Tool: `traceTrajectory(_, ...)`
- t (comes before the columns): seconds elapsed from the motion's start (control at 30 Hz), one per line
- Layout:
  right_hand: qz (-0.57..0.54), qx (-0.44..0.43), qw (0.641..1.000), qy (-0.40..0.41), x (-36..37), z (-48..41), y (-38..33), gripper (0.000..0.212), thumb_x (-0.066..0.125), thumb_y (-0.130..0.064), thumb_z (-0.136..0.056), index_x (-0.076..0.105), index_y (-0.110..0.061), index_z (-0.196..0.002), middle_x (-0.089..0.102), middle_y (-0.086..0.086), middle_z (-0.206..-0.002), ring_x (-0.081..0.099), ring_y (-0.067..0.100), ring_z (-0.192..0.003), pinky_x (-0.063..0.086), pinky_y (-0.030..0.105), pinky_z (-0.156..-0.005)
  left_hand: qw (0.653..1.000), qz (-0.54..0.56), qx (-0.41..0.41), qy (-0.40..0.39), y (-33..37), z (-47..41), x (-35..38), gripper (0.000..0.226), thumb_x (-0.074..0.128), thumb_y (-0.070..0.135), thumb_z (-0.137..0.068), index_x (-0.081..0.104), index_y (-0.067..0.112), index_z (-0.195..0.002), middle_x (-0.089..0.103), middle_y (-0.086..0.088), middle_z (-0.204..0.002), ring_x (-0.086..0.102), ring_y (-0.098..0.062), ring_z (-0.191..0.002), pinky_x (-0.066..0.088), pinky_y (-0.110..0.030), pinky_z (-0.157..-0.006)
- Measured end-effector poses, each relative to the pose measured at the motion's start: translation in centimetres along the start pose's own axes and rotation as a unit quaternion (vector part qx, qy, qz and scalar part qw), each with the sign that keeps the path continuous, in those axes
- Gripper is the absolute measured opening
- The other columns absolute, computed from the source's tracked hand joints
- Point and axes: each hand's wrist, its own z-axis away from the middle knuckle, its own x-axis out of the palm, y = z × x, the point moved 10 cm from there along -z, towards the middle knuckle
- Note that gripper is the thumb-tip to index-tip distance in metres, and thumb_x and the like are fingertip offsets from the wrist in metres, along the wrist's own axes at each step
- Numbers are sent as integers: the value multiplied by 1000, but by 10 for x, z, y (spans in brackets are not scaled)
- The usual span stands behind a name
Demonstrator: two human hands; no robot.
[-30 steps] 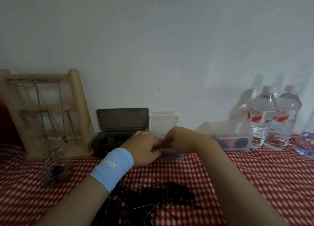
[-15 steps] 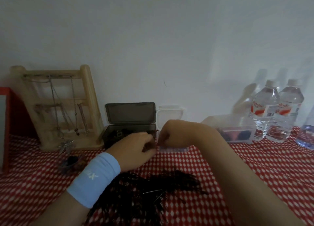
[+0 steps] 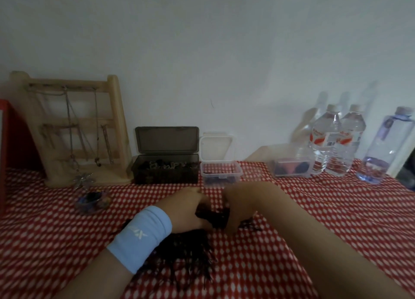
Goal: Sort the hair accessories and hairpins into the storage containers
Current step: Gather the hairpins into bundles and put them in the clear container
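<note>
The sorting is looking partly done, by my judgement. At 12 o'clock from the hands, the dark box [image 3: 166, 177] is standing open against the wall and is holding a heap of dark and pale pieces. Just at its 3 o'clock, the small clear container [image 3: 221, 177] is sitting with its lid up and a thin dark layer inside. Further toward 2 o'clock, a second clear container [image 3: 292, 167] is showing pink and dark shapes.

Plenty is remaining: a large pile of black hairpins [image 3: 186, 253] is lying on the table [image 3: 325, 220] at 6 o'clock, spreading under both wrists. At 10 o'clock, a small dish [image 3: 92, 201] is holding mixed colourful bits.

The left hand [image 3: 186, 208] is curling its fingers round a small bunch of hairpins at the pile's far edge. The right hand [image 3: 238, 206] is pointing its fingers [image 3: 232, 225] down into the same bunch, but whether they are pinching anything I cannot tell.

Much is staying unclear. The forearms are covering the middle of the pile, and the blue wristband [image 3: 139, 235] is hiding more. The contents of all three containers are too blurred to name. The second clear container's lid is hard to make out.
</note>
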Motion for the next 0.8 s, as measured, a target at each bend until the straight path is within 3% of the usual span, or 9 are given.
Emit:
traceTrajectory(0.07,14,-7,1000,11,-2,-8,-3,54,84,-36,-76,64,-16,-122,65,3,-114,57,17,-94,45,29,-87,1000,-3,-5,-7,-4,2,0,40,74,50,-75,67,29,-108,52,10,-103,54,-9,-93,49,-25,-83)
traceTrajectory(0.17,36,-20,998,40,-6,-21,-7,44,85,-36,-74,70,-13,-109,67,-1,-93,63,16,-83,55,32,-84,1000,14,-11,-24,-8,4,0,45,73,51,-74,63,30,-113,55,9,-107,56,-9,-95,51,-28,-87)
traceTrajectory(0.27,7,-55,995,86,-17,-29,-21,38,82,-32,-77,73,-15,-110,71,0,-100,66,17,-90,55,34,-88,999,-5,-15,-30,-16,5,-5,23,65,29,-85,67,22,-107,62,3,-103,60,-13,-91,53,-32,-85)
traceTrajectory(0.37,-40,-94,987,125,-25,-25,-33,37,78,-28,-82,71,-18,-116,71,0,-107,64,17,-94,50,28,-82,996,-44,-59,-49,-32,8,-9,23,62,29,-86,68,16,-104,60,-1,-104,61,-18,-93,53,-36,-87)
traceTrajectory(0.47,-83,-77,986,126,-28,-13,-16,49,77,-33,-82,64,-24,-128,68,-6,-118,62,13,-104,47,30,-94,994,-47,-70,-65,-34,11,-9,32,59,39,-87,64,17,-110,53,2,-109,54,-18,-106,48,-36,-93)
traceTrajectory(0.53,-74,-30,990,118,-26,-4,8,54,78,-42,-77,63,-29,-128,66,-7,-123,60,15,-111,44,36,-102,996,-32,-46,-67,-24,10,-4,49,58,47,-87,54,27,-131,47,4,-126,42,-16,-123,40,-34,-104)
traceTrajectory(0.63,-19,62,997,42,-3,8,37,65,84,-44,-72,58,-27,-129,63,-1,-127,59,23,-116,42,49,-108,997,-38,-1,-66,-5,5,9,71,61,54,-85,37,32,-147,37,7,-144,32,-14,-135,30,-34,-113)
traceTrajectory(0.73,-38,64,997,-3,13,12,37,30,82,-29,-78,66,-22,-102,71,-1,-100,71,17,-89,54,40,-95,998,-45,25,-30,4,1,8,52,63,48,-87,54,32,-136,48,8,-128,43,-12,-122,37,-30,-106)
traceTrajectory(0.8,-41,33,999,2,11,10,29,17,78,-24,-82,69,-19,-96,73,-2,-93,72,14,-80,56,36,-89,999,-36,28,-9,3,2,0,38,65,41,-88,64,31,-124,54,10,-118,50,-10,-111,41,-27,-100)
